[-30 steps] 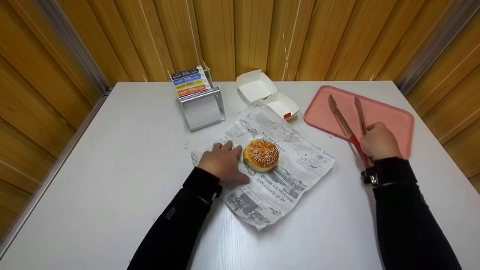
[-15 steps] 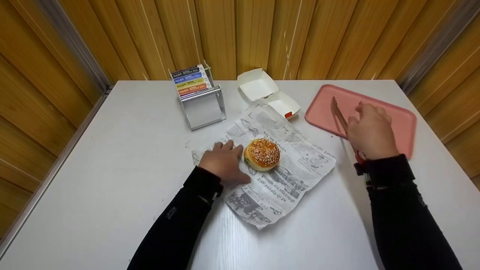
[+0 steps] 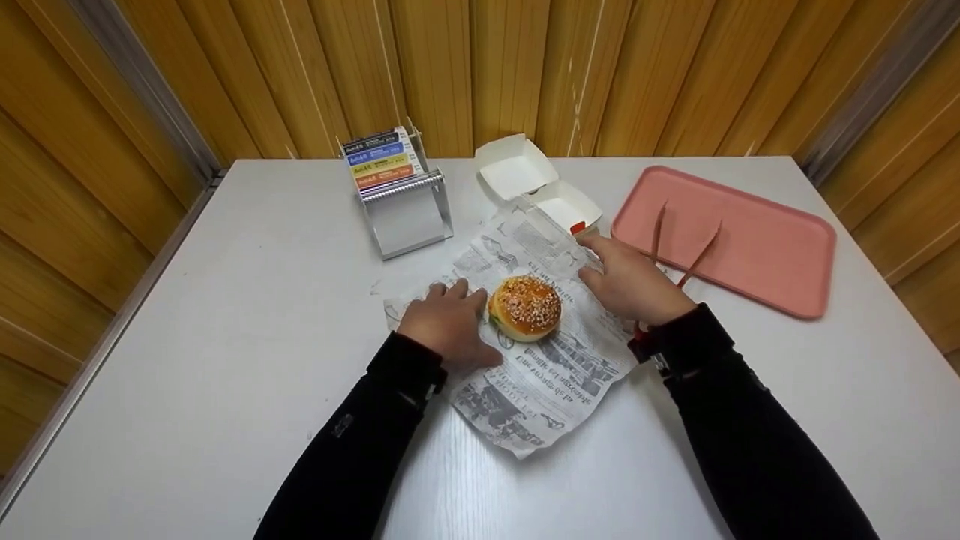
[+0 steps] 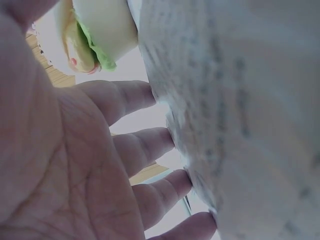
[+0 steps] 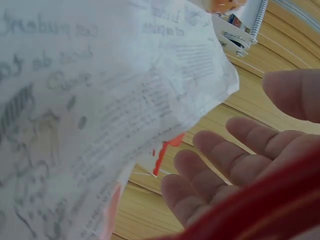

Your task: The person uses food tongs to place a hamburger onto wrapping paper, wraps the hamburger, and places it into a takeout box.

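A sesame-seed burger (image 3: 525, 306) sits on a sheet of newsprint-patterned wrapping paper (image 3: 540, 409). My left hand (image 3: 445, 330) rests on the paper just left of the burger with fingers spread. In the left wrist view its fingertips touch the paper (image 4: 235, 110), and lettuce (image 4: 95, 47) shows at the bun's edge. My right hand (image 3: 634, 281) is over the paper's right edge, its fingers straight and holding nothing. Red-handled tongs (image 3: 702, 253) extend from beneath this hand, tips over the tray. Their red handle (image 5: 270, 197) crosses before the palm in the right wrist view.
A pink tray (image 3: 780, 251) lies at the back right. Behind the paper stands an opened white burger box (image 3: 517, 169) with a red tab. Left of it is a metal label dispenser (image 3: 405, 217) with coloured rolls. Wood-look panels (image 3: 506, 75) enclose the table.
My right hand has let go of the tongs and moved left from the tray to the paper. The tongs' handle end has shifted left with it. The left hand stays put.
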The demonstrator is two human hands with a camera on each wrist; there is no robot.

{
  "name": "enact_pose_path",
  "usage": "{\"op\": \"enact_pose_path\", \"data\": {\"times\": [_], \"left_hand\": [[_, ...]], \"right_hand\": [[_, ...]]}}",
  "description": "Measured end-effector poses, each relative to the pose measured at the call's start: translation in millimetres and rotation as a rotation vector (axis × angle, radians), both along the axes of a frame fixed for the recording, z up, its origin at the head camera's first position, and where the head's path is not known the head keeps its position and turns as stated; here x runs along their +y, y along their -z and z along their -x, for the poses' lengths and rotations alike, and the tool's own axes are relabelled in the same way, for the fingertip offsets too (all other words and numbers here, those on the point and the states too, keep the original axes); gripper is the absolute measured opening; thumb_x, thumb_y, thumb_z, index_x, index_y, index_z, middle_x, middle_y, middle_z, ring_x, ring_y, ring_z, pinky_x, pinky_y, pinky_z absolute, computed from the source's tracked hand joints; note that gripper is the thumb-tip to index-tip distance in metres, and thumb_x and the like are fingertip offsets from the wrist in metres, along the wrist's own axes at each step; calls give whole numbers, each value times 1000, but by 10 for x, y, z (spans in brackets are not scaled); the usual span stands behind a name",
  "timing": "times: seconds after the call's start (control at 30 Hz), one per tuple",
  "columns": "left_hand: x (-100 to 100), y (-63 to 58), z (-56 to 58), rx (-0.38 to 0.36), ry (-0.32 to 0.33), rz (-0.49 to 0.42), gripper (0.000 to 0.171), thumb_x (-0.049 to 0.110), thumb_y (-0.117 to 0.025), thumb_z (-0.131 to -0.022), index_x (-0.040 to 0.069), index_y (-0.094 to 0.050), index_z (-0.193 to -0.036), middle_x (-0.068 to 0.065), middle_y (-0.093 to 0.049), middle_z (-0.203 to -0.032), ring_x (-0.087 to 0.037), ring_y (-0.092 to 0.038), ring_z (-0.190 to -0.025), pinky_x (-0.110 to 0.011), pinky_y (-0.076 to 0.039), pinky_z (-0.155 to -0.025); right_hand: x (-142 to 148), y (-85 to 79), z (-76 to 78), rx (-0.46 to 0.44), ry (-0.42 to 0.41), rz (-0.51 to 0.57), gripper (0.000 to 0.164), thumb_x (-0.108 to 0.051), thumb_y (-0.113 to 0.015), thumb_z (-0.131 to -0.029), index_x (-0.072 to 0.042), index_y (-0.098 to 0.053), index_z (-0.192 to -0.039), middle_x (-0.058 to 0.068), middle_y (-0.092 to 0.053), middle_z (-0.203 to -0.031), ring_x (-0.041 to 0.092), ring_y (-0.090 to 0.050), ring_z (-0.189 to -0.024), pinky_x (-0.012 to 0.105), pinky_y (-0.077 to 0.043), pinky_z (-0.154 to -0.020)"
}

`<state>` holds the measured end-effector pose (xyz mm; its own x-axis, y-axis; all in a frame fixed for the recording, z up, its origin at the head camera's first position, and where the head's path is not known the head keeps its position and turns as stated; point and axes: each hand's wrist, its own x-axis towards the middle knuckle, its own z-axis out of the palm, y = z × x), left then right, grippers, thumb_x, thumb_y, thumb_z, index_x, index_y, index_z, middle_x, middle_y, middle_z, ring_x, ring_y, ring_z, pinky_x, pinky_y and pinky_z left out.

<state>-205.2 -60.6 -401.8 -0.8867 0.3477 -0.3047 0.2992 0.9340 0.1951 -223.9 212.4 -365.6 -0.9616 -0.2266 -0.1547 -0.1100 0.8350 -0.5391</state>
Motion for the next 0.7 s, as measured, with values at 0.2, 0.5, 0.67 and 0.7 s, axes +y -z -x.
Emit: {"op": "enact_pose_path", "data": {"times": [0.2,0.5,0.67,0.7], "left_hand": [[-10,-4,-10,-6,9,-14,109,68,-78,-78,23,-33,-166,-11,-22,-175,-44,-25,-159,-68,-33,-121],[-18,-25,-26,-12,7,-16,110,69,-78,-78,23,-32,-166,-11,-21,-176,-43,-23,-160,-67,-32,-122],[-15,-19,-13,-15,13,-12,111,70,-78,-78,23,-31,-166,-11,-20,-176,-43,-23,-160,-67,-33,-121],[-13,-17,-11,-14,14,-11,111,70,-78,-78,23,-31,-166,-11,-20,-176,-43,-23,-160,-67,-34,-121]], "right_hand": [[164,24,-25,0,-1,-110,67,-32,-61,-105,-4,-37,-161,24,-36,-167,46,-30,-156,63,-25,-127],[680,-16,-96,-39,151,-212,74,-14,-64,-92,6,-36,-158,34,-28,-164,61,-25,-139,76,-28,-114],[880,-16,-74,-27,157,-207,61,4,-48,-96,9,-37,-156,36,-34,-158,60,-35,-130,73,-33,-114],[910,-14,-68,-17,160,-202,59,5,-47,-97,9,-38,-155,36,-35,-157,60,-36,-132,72,-32,-115]]}}
